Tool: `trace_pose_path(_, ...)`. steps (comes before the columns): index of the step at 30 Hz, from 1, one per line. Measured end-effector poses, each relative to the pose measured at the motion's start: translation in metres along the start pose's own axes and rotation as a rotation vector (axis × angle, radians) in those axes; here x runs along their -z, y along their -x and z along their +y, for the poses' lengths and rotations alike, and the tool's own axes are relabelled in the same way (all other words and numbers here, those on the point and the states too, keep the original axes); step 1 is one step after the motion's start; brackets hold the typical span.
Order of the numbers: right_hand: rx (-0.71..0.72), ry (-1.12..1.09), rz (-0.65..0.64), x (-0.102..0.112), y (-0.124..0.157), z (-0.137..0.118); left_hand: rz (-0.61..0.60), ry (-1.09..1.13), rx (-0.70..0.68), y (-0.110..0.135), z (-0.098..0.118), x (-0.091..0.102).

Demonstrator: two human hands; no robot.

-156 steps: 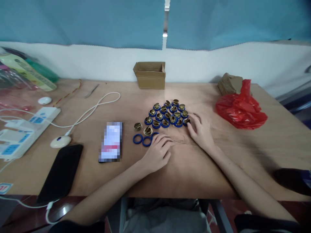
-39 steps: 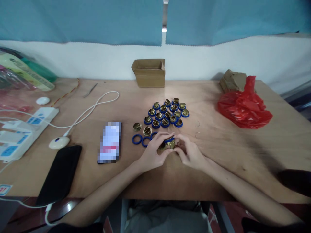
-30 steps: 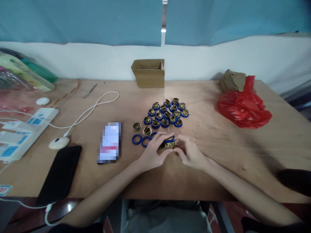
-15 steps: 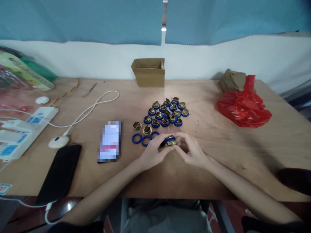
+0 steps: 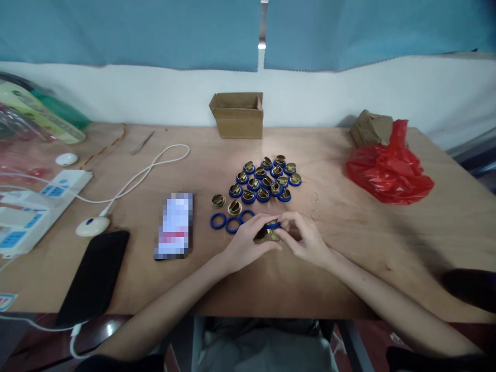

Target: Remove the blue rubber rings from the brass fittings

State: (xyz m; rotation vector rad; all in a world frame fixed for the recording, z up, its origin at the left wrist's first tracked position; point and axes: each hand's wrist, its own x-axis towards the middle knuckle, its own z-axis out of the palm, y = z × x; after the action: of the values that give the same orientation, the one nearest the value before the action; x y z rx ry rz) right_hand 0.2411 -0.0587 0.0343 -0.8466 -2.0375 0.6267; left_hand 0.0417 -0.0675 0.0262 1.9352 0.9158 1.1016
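My left hand (image 5: pixel 246 243) and my right hand (image 5: pixel 304 240) meet at the table's near middle, both pinched on one brass cap with a blue ring (image 5: pixel 270 230). Just beyond them lie loose blue rings (image 5: pixel 227 222) and two bare brass caps (image 5: pixel 228 204). Farther back sits a cluster of several brass caps fitted with blue rings (image 5: pixel 267 181).
A small open cardboard box (image 5: pixel 237 114) stands at the back. A red plastic bag (image 5: pixel 389 168) lies at the right. Two phones (image 5: pixel 175 225) (image 5: pixel 95 276), a white cable (image 5: pixel 135 178), a round white puck (image 5: pixel 92 225) and power strips (image 5: pixel 34 206) fill the wooden table (image 5: pixel 387 243) on the left.
Five seconds ago both hands lay flat on the table by the cluster. They have since come together on one cap and keep working the blue ring onto it; the hands shift only slightly.
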Motion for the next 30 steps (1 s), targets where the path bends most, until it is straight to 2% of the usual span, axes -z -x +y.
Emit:
trace_pose_path(4, 0.024, 0.051, 0.008, -0.002, 0.003, 0.000, -0.004, -0.048, 0.013, 0.002, -0.001, -0.001)
trace_pose_path(9, 0.028, 0.084, -0.003, -0.004, 0.005, -0.003, -0.022, -0.082, -0.040, 0.005, -0.005, -0.004)
trace_pose_path(13, 0.031, 0.140, 0.001, -0.004, 0.006, -0.005, -0.072, -0.047, 0.056, 0.006, -0.002, -0.006)
trace_pose_path(16, 0.044, 0.179, -0.016, -0.004, 0.006, -0.008, -0.063, -0.017, 0.095, 0.006, 0.002, -0.004)
trace_pose_path(26, 0.237, 0.295, -0.068, 0.005, 0.003, -0.013, -0.035, 0.018, 0.094, 0.002, 0.006, 0.002)
trace_pose_path(28, 0.207, 0.243, -0.031, 0.008, 0.003, -0.013, -0.003, 0.015, 0.080, 0.002, 0.005, 0.004)
trace_pose_path(30, 0.085, 0.138, 0.033, 0.011, 0.001, -0.013, 0.014, 0.003, 0.067, 0.002, 0.006, 0.006)
